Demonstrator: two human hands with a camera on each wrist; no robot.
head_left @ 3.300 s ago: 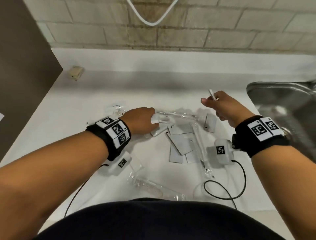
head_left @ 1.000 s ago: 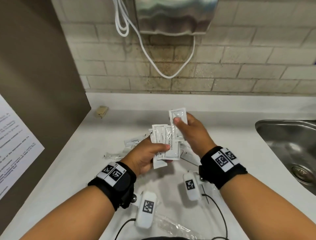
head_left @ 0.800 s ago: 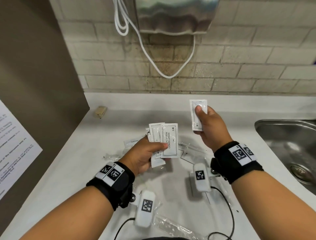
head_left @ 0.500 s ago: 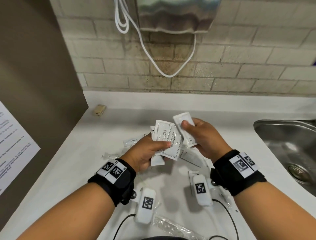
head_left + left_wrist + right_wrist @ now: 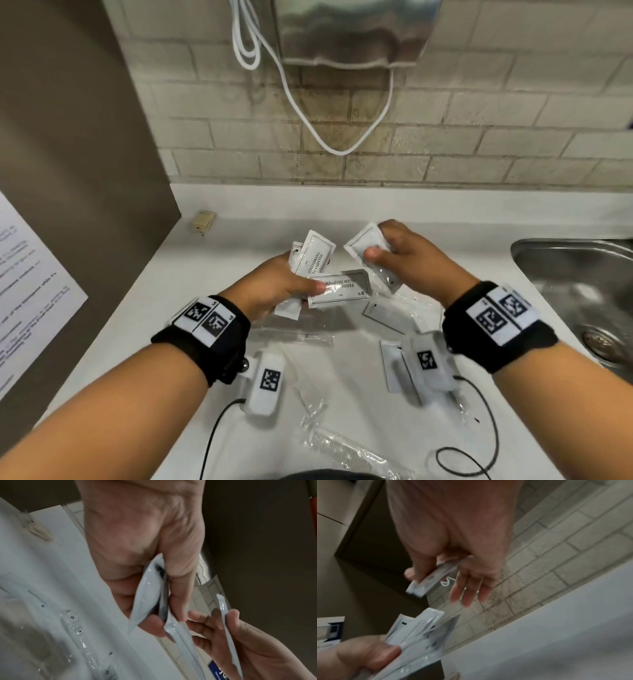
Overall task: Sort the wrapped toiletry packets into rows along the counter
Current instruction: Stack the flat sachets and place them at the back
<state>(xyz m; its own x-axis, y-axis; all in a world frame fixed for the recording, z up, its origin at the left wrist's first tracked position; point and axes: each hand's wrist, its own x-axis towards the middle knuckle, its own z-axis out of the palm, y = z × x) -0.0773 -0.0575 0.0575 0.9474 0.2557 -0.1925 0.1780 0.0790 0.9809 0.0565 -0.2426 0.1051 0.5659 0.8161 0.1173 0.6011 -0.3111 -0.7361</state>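
Both hands hover above the white counter (image 5: 191,342). My left hand (image 5: 305,291) grips a fan of several white sachets (image 5: 339,291), thumb on top; the front one lies crosswise and reads shampoo with conditioner, and another (image 5: 315,253) sticks up behind it. My right hand (image 5: 380,245), just to the right, pinches a white sachet (image 5: 363,245) between thumb and fingers, tilted, close to the fan. The left wrist view shows the fan edge-on (image 5: 145,595). In the right wrist view the pinched sachet (image 5: 428,582) looks like two stacked together.
More grey-white sachets (image 5: 383,311) and clear-wrapped long items (image 5: 346,448) lie loose on the counter under the hands. A steel sink (image 5: 575,274) is at the right, a dark partition (image 5: 85,171) at the left, a small beige block (image 5: 203,221) by the back edge.
Both hands rose from the pile with sachets. My right hand drew one sachet out to the right, then came back beside the fan. The fan's front sachet has turned crosswise.
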